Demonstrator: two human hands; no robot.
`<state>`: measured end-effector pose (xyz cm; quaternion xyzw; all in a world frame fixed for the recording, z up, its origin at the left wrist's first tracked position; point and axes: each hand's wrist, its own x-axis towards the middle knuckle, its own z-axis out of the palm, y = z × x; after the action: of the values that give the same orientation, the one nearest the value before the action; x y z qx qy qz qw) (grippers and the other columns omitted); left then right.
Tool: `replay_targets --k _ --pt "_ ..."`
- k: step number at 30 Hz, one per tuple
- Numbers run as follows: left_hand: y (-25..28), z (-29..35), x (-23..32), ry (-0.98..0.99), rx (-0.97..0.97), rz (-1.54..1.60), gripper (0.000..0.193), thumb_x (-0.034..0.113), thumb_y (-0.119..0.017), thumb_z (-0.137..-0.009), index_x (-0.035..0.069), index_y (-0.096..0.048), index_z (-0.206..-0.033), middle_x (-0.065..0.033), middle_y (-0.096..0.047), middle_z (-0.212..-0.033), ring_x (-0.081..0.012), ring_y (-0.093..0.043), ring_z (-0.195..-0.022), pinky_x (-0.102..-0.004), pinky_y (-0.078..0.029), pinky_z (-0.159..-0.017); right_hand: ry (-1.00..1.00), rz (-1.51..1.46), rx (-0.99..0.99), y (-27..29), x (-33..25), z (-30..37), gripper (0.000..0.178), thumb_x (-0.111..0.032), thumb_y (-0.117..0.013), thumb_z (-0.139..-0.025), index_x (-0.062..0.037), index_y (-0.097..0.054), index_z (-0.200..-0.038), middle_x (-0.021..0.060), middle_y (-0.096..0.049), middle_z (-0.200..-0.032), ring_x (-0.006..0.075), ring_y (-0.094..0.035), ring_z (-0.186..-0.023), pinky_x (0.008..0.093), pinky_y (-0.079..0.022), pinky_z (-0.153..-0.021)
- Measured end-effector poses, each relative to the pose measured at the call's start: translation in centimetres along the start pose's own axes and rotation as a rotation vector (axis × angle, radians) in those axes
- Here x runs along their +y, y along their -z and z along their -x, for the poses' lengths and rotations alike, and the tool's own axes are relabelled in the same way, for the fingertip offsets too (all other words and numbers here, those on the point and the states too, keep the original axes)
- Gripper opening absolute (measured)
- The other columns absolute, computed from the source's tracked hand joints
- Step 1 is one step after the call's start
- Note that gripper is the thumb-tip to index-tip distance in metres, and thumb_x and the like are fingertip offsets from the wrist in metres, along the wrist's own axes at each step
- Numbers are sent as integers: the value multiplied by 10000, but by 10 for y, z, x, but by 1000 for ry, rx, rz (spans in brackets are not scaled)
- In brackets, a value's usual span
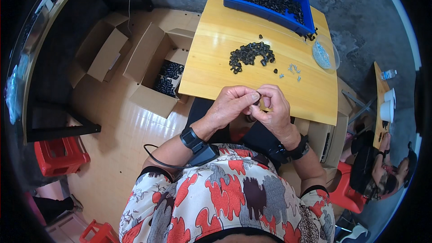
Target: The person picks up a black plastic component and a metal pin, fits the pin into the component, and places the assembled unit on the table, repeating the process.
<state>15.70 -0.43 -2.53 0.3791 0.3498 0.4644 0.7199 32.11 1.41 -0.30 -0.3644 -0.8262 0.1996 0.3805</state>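
My left hand and my right hand meet just off the near edge of the yellow wooden table. Between the left thumb and fingers sits a small black part, mostly covered. The right fingers are pinched together against it; what they hold is hidden. Beyond the hands lies a loose pile of small black cap-like parts, with a single black cap to its right. Several small silvery pieces are scattered beside that.
A blue tray full of black parts stands at the table's far side. A clear tub of small pale pieces is at the right edge. An open carton with black parts lies on the left. Another person sits at right near a red stool.
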Motion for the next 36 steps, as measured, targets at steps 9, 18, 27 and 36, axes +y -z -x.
replay_targets --k 9,18,27,36 --pt "-3 2 -7 -26 18 29 193 173 -559 -922 2 -643 -949 -24 -633 -810 -66 -580 -712 -209 -493 -643 33 14 -27 8 -3 -1 399 -74 -760 -645 -44 -547 -982 102 -588 -919 175 -543 -630 273 -452 -531" --pt "5 1 -2 91 -38 43 211 212 -558 -926 22 -647 -938 -16 -625 -795 -66 -570 -684 -214 -492 -633 -63 -83 50 -3 3 8 398 -59 -766 -634 -40 -573 -982 36 -545 -841 78 -396 -523 226 -362 -463" --pt "7 7 -4 137 -64 161 193 197 -586 -909 22 -650 -960 -36 -639 -807 -85 -584 -686 -220 -504 -645 -10 -40 59 -1 6 10 388 -60 -759 -661 -39 -550 -988 63 -561 -875 95 -430 -521 233 -391 -468" --pt "4 7 -4 17 -89 -24 160 154 -587 -905 8 -646 -929 -30 -636 -770 -71 -548 -652 -202 -464 -600 114 3 -4 4 4 11 394 -69 -746 -688 -38 -533 -1018 84 -574 -922 105 -464 -516 242 -422 -472"
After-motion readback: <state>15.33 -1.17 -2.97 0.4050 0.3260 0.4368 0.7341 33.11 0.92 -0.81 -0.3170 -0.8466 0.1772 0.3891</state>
